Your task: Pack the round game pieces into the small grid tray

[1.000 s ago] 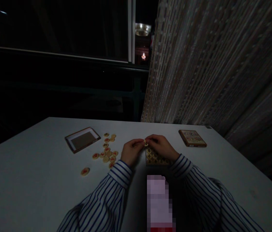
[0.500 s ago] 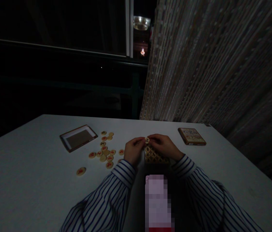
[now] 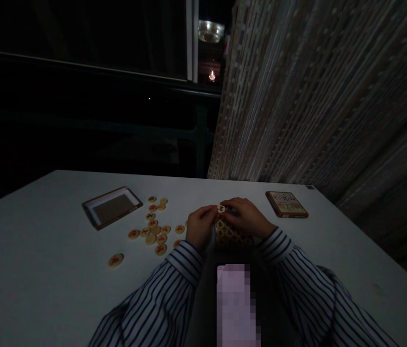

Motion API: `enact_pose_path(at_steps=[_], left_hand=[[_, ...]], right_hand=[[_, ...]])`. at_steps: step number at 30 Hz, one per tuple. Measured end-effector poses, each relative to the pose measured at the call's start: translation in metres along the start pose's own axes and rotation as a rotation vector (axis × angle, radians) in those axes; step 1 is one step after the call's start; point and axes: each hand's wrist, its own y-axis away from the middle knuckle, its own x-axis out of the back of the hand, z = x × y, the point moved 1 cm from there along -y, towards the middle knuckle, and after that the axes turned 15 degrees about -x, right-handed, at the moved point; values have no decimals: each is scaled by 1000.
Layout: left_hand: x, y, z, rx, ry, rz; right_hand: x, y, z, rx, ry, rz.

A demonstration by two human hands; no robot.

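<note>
A round pale piece with a black character (image 3: 221, 208) is pinched between my left hand (image 3: 201, 225) and my right hand (image 3: 248, 217), both closed at the fingertips. Just below it, several similar pieces with black characters (image 3: 225, 232) sit packed side by side, partly covered by my right hand. To the left of my left hand, loose round pieces (image 3: 162, 238) lie scattered on the white table, several with red characters, some with black ones and some blank side up. One red-marked piece (image 3: 115, 260) lies apart, nearer the front left.
An open shallow box part (image 3: 112, 207) lies at the back left of the white table (image 3: 44, 270). A flat printed box (image 3: 287, 204) is at the back right. A lit, pixelated screen (image 3: 234, 303) is in front of me. A string curtain (image 3: 279, 96) hangs behind.
The view has shifted slightly, so the loose pieces and open box part appear a little further left. Both hands stay together around the piece, which now faces up more fully.
</note>
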Motion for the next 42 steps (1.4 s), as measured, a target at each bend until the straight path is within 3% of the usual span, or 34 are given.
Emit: enact_pose_path(at_steps=[5, 10, 24, 32, 42], left_hand=[[5, 3, -9, -88, -242, -15], [6, 10, -19, -86, -427, -76], [8, 12, -24, -89, -585, -174], [8, 13, -24, -35, -561, -161], [9, 13, -28, -63, -533, -162]], right_hand=[[4, -4, 6, -81, 38, -23], [0, -4, 16, -118, 92, -56], [-1, -1, 22, -137, 210, -158], [-3, 0, 21, -162, 336, -228], [1, 1, 16, -201, 452, -298]])
